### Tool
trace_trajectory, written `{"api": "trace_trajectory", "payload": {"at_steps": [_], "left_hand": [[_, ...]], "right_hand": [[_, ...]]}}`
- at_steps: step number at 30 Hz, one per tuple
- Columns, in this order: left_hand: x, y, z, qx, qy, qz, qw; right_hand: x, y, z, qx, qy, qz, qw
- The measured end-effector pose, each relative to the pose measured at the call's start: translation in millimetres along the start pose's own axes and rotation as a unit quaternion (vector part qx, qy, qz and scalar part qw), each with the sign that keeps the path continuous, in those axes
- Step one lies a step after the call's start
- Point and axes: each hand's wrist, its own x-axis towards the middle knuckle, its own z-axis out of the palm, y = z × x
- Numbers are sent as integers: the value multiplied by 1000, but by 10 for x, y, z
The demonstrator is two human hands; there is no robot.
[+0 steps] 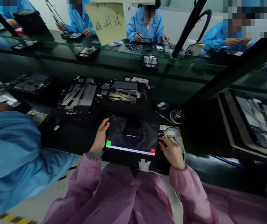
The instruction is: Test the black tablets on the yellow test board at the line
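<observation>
A tablet with its dark screen lit stands in front of me. Its screen has a green box at lower left, a red box at lower right and a pale bar along the bottom. My left hand is closed on the tablet's left edge. At the right edge, my right hand has its fingers pinched together, and what lies between the fingertips is hidden. A dark cable loops behind that hand, over a yellow-edged board.
Opened devices with bare inner parts lie beyond the tablet. A mouse and a round cable coil sit behind it. Stacked panels and a blue pen are at right. A co-worker's blue sleeve is close at left.
</observation>
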Motion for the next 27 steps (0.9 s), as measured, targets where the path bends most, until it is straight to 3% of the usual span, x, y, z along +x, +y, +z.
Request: {"api": "trace_trajectory", "payload": {"at_steps": [7, 14, 22, 27], "left_hand": [[0, 12, 6, 9, -2, 3, 1000], [-24, 25, 7, 27, 9, 3, 1000], [-6, -41, -38, 31, 13, 2, 999], [8, -61, -55, 29, 20, -1, 999]], "right_hand": [[-6, 0, 34, -8, 13, -4, 1000], [-26, 22, 1, 24, -20, 19, 999], [-67, 29, -39, 186, -35, 149, 971], [16, -64, -82, 268, -103, 216, 933]]}}
